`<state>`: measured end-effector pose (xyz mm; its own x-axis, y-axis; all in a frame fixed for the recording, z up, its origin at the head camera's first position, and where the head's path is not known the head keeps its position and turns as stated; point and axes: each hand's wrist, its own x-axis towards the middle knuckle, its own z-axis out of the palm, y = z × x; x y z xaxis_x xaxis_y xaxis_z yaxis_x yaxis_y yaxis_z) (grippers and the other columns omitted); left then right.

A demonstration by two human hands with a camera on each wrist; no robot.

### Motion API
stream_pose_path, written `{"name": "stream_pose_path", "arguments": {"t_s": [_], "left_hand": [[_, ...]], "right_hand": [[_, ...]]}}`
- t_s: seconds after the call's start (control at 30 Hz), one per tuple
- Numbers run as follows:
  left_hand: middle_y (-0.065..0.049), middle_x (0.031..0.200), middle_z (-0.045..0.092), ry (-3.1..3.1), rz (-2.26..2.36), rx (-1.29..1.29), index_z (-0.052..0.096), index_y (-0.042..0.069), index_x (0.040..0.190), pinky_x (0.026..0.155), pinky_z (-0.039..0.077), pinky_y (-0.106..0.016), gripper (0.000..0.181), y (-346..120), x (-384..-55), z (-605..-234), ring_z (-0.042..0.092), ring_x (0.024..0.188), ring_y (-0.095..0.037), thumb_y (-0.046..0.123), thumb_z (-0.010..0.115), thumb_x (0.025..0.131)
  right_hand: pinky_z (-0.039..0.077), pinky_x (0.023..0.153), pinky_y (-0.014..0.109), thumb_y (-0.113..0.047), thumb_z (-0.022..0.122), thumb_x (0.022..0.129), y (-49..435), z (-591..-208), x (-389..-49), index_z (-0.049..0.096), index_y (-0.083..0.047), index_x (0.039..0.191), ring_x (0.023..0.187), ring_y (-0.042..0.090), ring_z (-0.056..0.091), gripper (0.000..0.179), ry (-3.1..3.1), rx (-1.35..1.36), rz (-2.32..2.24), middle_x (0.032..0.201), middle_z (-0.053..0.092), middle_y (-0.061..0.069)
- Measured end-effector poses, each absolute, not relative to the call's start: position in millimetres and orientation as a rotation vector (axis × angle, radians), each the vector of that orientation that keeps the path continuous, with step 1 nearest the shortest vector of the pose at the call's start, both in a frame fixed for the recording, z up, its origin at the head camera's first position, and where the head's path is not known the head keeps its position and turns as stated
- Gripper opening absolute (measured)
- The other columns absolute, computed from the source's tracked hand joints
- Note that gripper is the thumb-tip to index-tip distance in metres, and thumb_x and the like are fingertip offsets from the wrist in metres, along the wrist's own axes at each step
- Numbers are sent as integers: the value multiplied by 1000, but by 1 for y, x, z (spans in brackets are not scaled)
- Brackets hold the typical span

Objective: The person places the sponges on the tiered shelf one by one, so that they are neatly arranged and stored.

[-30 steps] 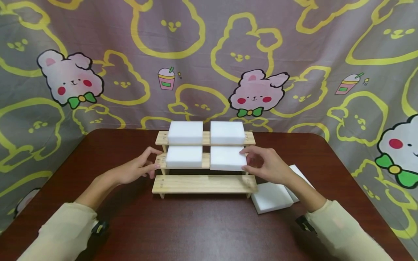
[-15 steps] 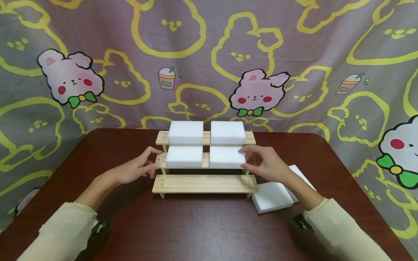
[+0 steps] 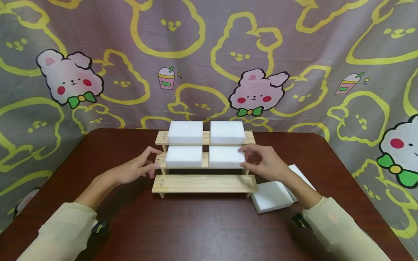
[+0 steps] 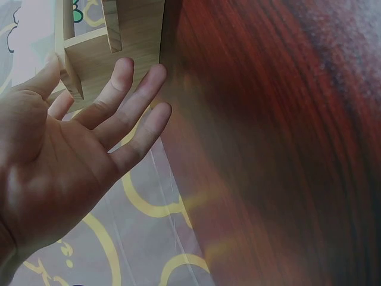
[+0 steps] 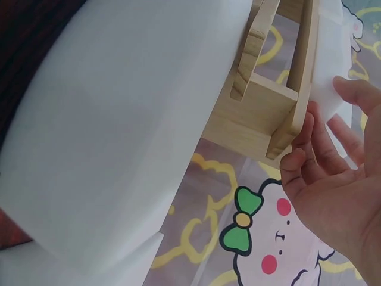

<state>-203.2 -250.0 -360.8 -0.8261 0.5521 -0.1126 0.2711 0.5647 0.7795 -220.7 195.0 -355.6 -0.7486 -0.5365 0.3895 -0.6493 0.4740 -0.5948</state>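
A three-step wooden display rack (image 3: 202, 183) stands on the table, with two white foam blocks on the top step and two on the middle one. My right hand (image 3: 269, 165) grips the right end of the middle step's right foam block (image 3: 225, 156), thumb in front and index finger behind; its other fingers curl beside the step's end in the right wrist view. At the opposite end, my left hand (image 3: 135, 168) holds the middle step between thumb and index finger. In the left wrist view this hand's (image 4: 65, 155) remaining fingers extend beside the rack's side.
To the rack's right, a white foam block (image 3: 272, 197) lies on the dark red-brown table (image 3: 196, 232). Another foam block (image 3: 302, 177) lies behind it, partly hidden by the right forearm. A patterned curtain (image 3: 196, 72) hangs behind the table.
The right hand has pushed the middle step's right foam block slightly back and left, so its front edge now lines up with the step. The left hand has stayed in place.
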Motion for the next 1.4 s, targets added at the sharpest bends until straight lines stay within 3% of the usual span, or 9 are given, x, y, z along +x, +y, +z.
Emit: {"name": "stream_pose_path", "arguments": {"t_s": [0.63, 0.93, 1.17, 1.4], "left_hand": [[-10, 82, 62, 2451, 1156, 685, 21, 4, 147, 82, 50, -48, 48, -250, -203, -362, 63, 85, -30, 18, 50, 112], [-11, 83, 62, 2455, 1151, 679, 22, 6, 146, 82, 49, -46, 46, -251, -204, -363, 63, 85, -29, 20, 50, 112], [-11, 83, 61, 2449, 1157, 680, 21, 5, 146, 82, 49, -47, 48, -250, -202, -361, 62, 86, -29, 20, 50, 112], [-11, 83, 61, 2449, 1157, 676, 21, 5, 146, 82, 49, -47, 46, -250, -202, -361, 63, 85, -29, 20, 49, 112]], "right_hand": [[54, 66, 30, -3, 83, 87, 220, -342, -214, 69, -6, 122, 75, 11, 65, 38, -2587, 994, 1074, 89, 73, -5], [54, 62, 29, -2, 82, 86, 251, -342, -210, 70, -8, 117, 67, 7, 64, 34, -2627, 914, 958, 85, 71, -5], [52, 70, 35, -7, 84, 86, 269, -346, -208, 71, -7, 119, 84, 19, 67, 35, -2718, 766, 827, 88, 73, -3], [54, 68, 34, -8, 85, 85, 284, -350, -206, 70, -3, 119, 83, 23, 69, 38, -2807, 643, 780, 92, 73, 4]]}}
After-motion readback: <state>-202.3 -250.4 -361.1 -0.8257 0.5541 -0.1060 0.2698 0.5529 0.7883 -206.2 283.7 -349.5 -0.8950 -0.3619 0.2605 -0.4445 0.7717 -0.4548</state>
